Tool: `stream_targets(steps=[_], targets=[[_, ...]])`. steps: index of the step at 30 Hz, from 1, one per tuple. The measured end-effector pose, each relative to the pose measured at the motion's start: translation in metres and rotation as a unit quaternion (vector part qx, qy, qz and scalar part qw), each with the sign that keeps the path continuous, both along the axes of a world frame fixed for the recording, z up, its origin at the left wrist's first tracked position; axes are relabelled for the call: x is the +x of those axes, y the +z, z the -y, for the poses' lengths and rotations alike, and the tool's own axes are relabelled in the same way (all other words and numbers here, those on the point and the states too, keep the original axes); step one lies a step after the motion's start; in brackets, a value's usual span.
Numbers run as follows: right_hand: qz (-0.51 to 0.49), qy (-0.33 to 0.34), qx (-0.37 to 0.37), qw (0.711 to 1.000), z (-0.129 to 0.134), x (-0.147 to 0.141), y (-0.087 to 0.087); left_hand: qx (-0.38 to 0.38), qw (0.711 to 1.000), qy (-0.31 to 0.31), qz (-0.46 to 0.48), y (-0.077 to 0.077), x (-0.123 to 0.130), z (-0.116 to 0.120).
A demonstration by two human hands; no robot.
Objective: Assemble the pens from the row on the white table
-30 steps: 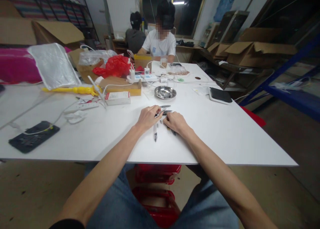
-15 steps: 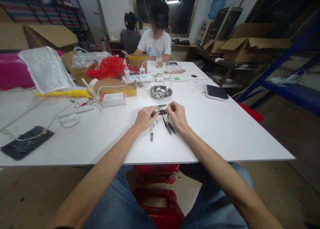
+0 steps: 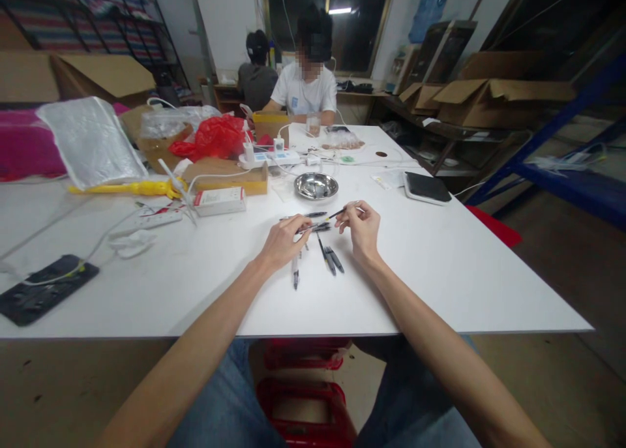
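Over the white table [image 3: 205, 291], my left hand [image 3: 285, 240] pinches a dark pen barrel pointing right. My right hand [image 3: 360, 227] grips a thin dark refill [image 3: 336, 214] by its far end; its yellowish tip meets the front of the barrel. Beneath and behind the fingers lie several black pens [image 3: 307, 215]. Nearer the table edge are two dark pens [image 3: 334, 260] side by side, a slim refill [image 3: 322, 247] left of them, and a clear pen [image 3: 295, 273]. Small parts beside the clear pen are too blurred to name.
A steel bowl [image 3: 315, 186] holding small items stands behind the hands. To the left are a white box [image 3: 220, 201], a power strip, cables and a black tray [image 3: 46, 288]. A black-topped device [image 3: 427, 188] sits at right. A person [image 3: 306, 89] sits across the table.
My right hand has moved right and turned, bringing the refill from upright to slanting toward the barrel in my left hand. The camera view has shifted slightly.
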State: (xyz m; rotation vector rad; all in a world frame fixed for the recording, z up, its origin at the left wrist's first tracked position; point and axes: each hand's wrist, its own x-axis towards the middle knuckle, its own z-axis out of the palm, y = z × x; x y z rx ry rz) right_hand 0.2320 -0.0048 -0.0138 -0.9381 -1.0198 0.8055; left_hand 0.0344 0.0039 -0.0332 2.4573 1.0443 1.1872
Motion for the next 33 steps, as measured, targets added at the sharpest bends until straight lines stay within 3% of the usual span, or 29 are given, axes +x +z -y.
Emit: stream_targets(steps=[3,8,16,21,25,29,33], targets=[[0.014,0.028,0.004,0.999,0.004,-0.004,0.001,-0.003,1.0,-0.004,-0.004,0.001,0.001,0.001],[0.121,0.164,-0.014,0.979,0.012,-0.007,0.006,0.003,1.0,0.003,-0.017,0.002,-0.001,0.002],[0.239,0.217,-0.041,0.946,0.015,-0.006,-0.002,0.032,0.997,0.012,-0.074,0.007,-0.003,0.009],[0.228,0.281,-0.048,0.931,0.017,-0.007,-0.001,0.003,0.99,0.03,-0.137,0.01,0.001,0.017],[0.295,0.235,0.002,0.926,0.012,-0.001,-0.002,0.0,0.988,0.099,-0.123,0.011,-0.003,0.012],[0.463,0.195,0.067,0.862,0.009,-0.001,-0.01,-0.026,0.977,0.145,-0.152,0.011,-0.006,0.007],[0.54,0.181,0.076,0.818,0.01,-0.006,-0.014,-0.04,0.973,0.146,-0.172,0.01,-0.005,0.006]])
